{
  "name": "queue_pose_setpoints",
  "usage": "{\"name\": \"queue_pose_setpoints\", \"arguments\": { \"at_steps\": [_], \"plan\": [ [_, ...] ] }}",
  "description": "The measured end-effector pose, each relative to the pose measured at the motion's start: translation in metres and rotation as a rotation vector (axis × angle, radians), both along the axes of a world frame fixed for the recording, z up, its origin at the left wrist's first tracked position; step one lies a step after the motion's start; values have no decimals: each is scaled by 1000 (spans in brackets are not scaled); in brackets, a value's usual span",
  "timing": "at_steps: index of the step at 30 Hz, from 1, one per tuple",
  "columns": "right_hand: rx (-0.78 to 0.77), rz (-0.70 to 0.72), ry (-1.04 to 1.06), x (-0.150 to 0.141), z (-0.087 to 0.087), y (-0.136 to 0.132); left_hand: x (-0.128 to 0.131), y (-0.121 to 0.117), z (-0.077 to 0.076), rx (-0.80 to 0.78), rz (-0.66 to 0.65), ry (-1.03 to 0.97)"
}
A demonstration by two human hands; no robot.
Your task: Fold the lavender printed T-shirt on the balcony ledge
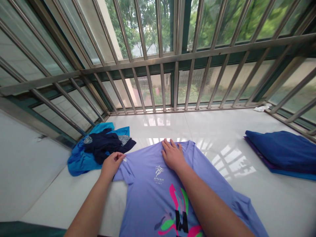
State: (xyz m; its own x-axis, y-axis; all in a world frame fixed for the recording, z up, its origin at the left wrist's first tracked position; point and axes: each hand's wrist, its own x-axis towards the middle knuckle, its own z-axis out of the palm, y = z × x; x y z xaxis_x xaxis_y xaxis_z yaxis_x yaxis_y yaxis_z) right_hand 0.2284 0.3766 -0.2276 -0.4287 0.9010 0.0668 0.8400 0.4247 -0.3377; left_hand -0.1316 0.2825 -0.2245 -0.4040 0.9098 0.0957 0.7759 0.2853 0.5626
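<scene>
A lavender T-shirt (145, 194) with a white logo and a bright pink, green and black print lies spread on the white ledge, its collar toward the window. My left hand (112, 164) pinches the shirt's left sleeve near the shoulder, thumb and fingers together. Flat on the upper chest, just beside the collar, rests my right hand (173, 155), its fingers stretched out. The shirt's lower part runs out of view, and my right forearm covers some of the print.
Crumpled blue and navy clothes (101, 148) lie at the left. A folded stack of blue and purple clothes (283, 153) sits at the right. Metal window bars (161, 85) close off the far edge, with a white scrap (262, 108) in the far right corner.
</scene>
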Motion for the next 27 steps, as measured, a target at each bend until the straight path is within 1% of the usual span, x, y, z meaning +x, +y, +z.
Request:
{"name": "queue_pose_setpoints", "arguments": {
  "at_steps": [4, 6, 7, 8, 11, 12, 13, 15, 17, 18, 20, 22, 24, 27],
  "plan": [
    [3, 2, 6, 1, -2, 0, 5, -10, 3, 100, 96, -83],
    [3, 3, 6, 0, -2, 0, 11, -18, 5, 151, 107, -77],
    [4, 1, 3, -1, 0, 0, 16, -24, 6, 172, 76, -55],
    [2, -2, -3, -2, 2, 0, 21, -30, 6, 189, 17, -24],
    [4, 8, -39, -2, 14, -4, 36, -52, 2, 206, -252, 74],
    [21, 24, -53, 2, 20, -7, 41, -60, 0, 195, -318, 104],
    [48, 36, -65, 7, 26, -12, 44, -68, -3, 177, -357, 133],
    [109, 18, -82, 26, 35, -30, 50, -83, -9, 134, -372, 200],
    [128, -72, -106, 53, 37, -54, 55, -97, -14, 90, -359, 257],
    [118, -128, -125, 68, 34, -68, 57, -104, -17, 72, -354, 279],
    [67, -208, -180, 98, 23, -95, 64, -118, -22, 53, -347, 309],
    [9, -243, -229, 127, 10, -117, 73, -134, -28, 46, -335, 327],
    [-25, -237, -252, 150, 0, -130, 81, -153, -36, 36, -318, 332],
    [-38, -211, -272, 175, -3, -139, 93, -180, -44, 28, -267, 321]
  ]
}}
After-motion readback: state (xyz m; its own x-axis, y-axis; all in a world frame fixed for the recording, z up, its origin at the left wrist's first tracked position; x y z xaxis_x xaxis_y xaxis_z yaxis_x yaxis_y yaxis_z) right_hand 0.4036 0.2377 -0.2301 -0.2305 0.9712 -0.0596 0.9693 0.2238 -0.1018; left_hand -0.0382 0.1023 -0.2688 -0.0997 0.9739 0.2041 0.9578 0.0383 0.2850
